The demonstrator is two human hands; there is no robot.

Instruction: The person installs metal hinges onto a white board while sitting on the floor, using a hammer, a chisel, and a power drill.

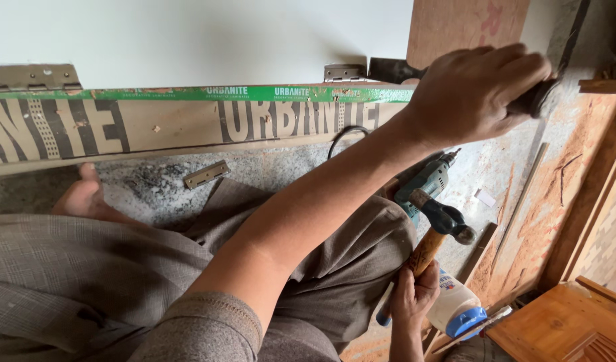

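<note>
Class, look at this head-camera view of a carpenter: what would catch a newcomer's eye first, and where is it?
The left hand, upper right, grips a dark-handled chisel at the edge of the white panel. Lower right, the right hand holds a hammer by its wooden handle. Between them a teal power drill lies on the floor.

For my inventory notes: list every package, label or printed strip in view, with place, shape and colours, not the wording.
Green printed strip: narrow tape along the board's top edge, white lettering.
Tan printed band: wide face below the strip, large dark letters, some worn.
Glue bottle: lower right by the right hand, white body, blue cap, small coloured label.
</note>
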